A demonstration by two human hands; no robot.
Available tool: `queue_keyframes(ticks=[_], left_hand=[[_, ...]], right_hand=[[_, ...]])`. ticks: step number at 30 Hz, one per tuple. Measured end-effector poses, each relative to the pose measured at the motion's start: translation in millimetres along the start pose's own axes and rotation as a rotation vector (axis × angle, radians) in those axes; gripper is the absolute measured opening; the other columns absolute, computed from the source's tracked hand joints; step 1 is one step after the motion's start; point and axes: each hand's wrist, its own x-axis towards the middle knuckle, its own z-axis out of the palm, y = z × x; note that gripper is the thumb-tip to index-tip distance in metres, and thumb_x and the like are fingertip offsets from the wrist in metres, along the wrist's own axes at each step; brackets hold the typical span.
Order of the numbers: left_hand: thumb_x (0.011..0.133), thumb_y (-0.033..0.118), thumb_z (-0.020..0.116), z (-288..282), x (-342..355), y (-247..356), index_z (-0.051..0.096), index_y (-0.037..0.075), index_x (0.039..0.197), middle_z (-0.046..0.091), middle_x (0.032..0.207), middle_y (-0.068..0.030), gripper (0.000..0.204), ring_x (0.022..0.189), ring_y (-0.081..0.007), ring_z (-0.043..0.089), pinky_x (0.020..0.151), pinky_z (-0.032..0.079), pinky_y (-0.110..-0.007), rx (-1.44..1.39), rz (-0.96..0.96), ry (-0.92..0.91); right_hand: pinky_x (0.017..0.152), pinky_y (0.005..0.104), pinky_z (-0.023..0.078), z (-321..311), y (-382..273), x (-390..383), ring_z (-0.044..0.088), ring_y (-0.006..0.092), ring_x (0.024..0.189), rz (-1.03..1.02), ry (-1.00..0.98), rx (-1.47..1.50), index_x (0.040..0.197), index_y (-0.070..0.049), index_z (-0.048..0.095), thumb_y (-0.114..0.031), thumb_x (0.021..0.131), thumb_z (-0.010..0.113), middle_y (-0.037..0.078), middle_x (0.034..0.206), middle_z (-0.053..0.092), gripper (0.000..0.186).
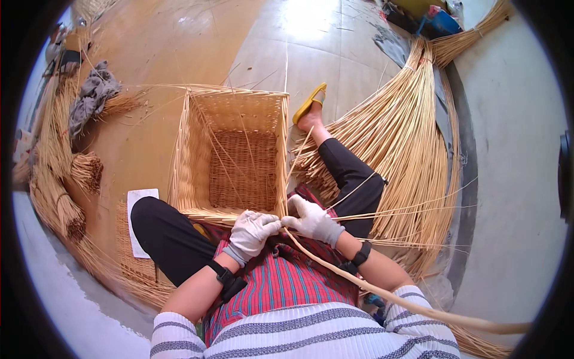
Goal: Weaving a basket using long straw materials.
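Note:
An open, square-sided wicker basket point(280, 155) sits between my legs, its woven bottom visible inside. At its near right corner my two white-gloved hands meet. My left hand point(254, 233) is closed with its fingertips pinched at the rim, where a thick wicker rod point(359, 280) starts. My right hand point(312, 219) is closed on that rod from the other side, thumb and finger together. From there the rod runs down to the lower right, across my forearm. Several thin loose rods point(406, 210) stick out to the right of the corner. The exact grip under the fingertips is hidden.
A large fanned bundle of rods point(406, 131) lies at right, beyond my bent leg. More bundles point(57, 155) and a grey cloth point(92, 99) are at left. A flat woven panel point(128, 257) with a white sheet point(139, 233) lies by my left knee. A blue container point(441, 25) stands far right.

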Motion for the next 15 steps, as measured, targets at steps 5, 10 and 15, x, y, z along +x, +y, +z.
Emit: queue_keyframes(ticks=[5,10,15], left_hand=[[0.085,0.023,0.068,-4.0,1.4,5.8,0.072,0.017,0.101,0.074,0.104,-0.0039,0.017,0.091,-0.0238,0.069,0.081,0.048,-0.041,0.117,0.046,0.034],[0.084,0.026,0.068,4.0,-2.7,3.8,0.069,0.018,0.101,0.071,0.104,-0.0024,0.019,0.094,-0.0238,0.067,0.084,0.047,-0.041,0.128,0.057,0.041],[0.084,0.018,0.061,16.4,-9.6,-5.9,0.069,0.018,0.099,0.071,0.109,-0.0006,0.017,0.097,-0.0228,0.067,0.085,0.047,-0.041,0.090,0.057,0.067]], right_hand=[[0.078,0.0436,0.055,1.9,-13.9,-36.6,0.067,0.0346,0.092,-0.549,0.187,-0.269,0.117,-0.011,0.060,-0.022,0.091,0.069,0.012,0.100,0.066,0.030],[0.067,0.0400,0.056,17.1,-7.8,-33.6,0.069,0.0297,0.085,-0.606,0.240,-0.489,0.115,-0.016,0.065,-0.016,0.089,0.064,0.007,0.099,0.067,0.026],[0.068,0.0409,0.054,35.7,-11.5,-17.3,0.069,0.0325,0.085,-0.442,0.409,-0.242,0.099,-0.011,0.061,-0.016,0.087,0.071,0.010,0.092,0.064,0.017]])
